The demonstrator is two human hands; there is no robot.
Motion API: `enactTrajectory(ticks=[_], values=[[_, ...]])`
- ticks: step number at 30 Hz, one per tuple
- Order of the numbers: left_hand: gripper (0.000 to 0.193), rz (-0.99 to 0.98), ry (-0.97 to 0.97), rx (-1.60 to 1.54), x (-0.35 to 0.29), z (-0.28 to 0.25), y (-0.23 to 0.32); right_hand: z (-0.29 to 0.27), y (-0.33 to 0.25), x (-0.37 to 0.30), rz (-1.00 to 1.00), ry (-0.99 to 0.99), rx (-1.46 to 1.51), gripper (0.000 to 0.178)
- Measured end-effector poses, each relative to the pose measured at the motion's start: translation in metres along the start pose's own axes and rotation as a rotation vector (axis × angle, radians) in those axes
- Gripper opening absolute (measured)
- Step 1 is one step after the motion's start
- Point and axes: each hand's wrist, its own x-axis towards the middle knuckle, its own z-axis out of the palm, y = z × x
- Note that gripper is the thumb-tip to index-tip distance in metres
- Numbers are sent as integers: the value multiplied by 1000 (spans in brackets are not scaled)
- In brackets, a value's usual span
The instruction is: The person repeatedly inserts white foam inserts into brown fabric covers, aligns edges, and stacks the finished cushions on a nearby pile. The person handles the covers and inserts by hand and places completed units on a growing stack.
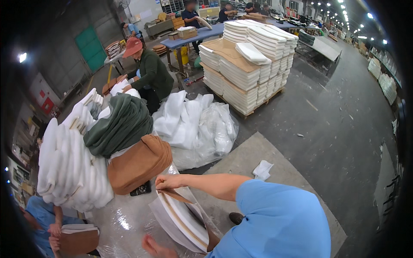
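Apparently to steady it, the right hand (168,182) pinches the brown cover (178,197) — the white pad (186,217) curves from just below that grip past the left hand (157,248), blurred, loosely open, seemingly empty.

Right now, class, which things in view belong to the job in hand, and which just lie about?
In the job:
- right hand, pinching brown fabric
- white pad with tan strip
- left hand, blurred, nearby

Probably lying about:
- crumpled white sheet
- dark phone-like object
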Motion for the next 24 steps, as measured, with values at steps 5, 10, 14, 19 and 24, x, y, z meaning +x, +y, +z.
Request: enactTrajectory(ticks=[5,10,14,19,24], values=[[87,-63,-142,444,-76,-49,-48,11,-4,6,-21,100,-151,43],[86,28,-172,502,-93,-43,-69,32,-11,5,19,322,-198,47],[86,60,-176,527,-96,-42,-72,66,-15,-3,141,542,-221,47],[85,117,-253,484,-88,-25,-69,30,-1,-15,101,732,-206,47],[85,135,-215,516,-86,-65,-69,65,-13,-37,168,819,-257,51]])
